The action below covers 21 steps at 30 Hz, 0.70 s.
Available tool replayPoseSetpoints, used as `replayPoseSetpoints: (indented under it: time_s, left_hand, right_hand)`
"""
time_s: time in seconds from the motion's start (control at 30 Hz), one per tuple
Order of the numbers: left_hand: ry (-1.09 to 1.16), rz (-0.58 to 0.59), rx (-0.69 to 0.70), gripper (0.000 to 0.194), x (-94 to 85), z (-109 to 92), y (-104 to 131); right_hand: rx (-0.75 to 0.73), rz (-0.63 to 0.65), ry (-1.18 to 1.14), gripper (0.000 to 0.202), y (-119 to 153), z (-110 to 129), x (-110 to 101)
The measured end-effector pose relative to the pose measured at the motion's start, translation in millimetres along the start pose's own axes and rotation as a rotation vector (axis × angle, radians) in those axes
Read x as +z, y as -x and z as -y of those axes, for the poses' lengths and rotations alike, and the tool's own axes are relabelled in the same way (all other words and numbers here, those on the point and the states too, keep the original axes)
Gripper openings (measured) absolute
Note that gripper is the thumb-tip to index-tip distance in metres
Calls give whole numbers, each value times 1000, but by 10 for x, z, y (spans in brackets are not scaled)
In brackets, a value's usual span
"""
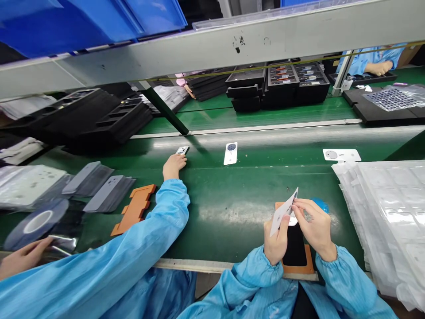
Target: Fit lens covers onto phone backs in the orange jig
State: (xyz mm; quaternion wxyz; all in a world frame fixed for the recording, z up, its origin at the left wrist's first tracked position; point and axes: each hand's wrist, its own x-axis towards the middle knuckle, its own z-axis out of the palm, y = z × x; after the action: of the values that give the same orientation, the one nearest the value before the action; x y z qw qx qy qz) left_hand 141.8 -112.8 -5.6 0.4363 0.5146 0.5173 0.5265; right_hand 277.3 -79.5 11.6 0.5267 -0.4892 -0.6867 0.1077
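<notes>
- White card (280, 216), one: tilted, raised above an orange tray (309, 259), between both hands.
- Left hand (275, 241): thumb and fingers pinching the card's lower part.
- Right hand (314, 221): thumb and fingertips drawn together at the card's upper edge; cannot tell what they grip.
- Black pad (294, 248): lying in the orange tray.
- Clear plastic trays (392, 208): stacked, right of the hands.
- White label (230, 153): flat on the green belt (212, 190), farther off.
- Co-worker's hand (174, 166): left, touching a small plate (182, 150).

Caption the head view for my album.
Left hand holds a white card, right hand at its edge, above an orange frame.
</notes>
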Motion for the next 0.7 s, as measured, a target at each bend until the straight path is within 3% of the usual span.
replayPoseSetpoints:
  time_s: [0.7]
  left_hand:
    - [-20, -15, 62, 41, 15, -17, 12]
  right_hand:
    - [22, 8, -45, 9, 19, -30, 11]
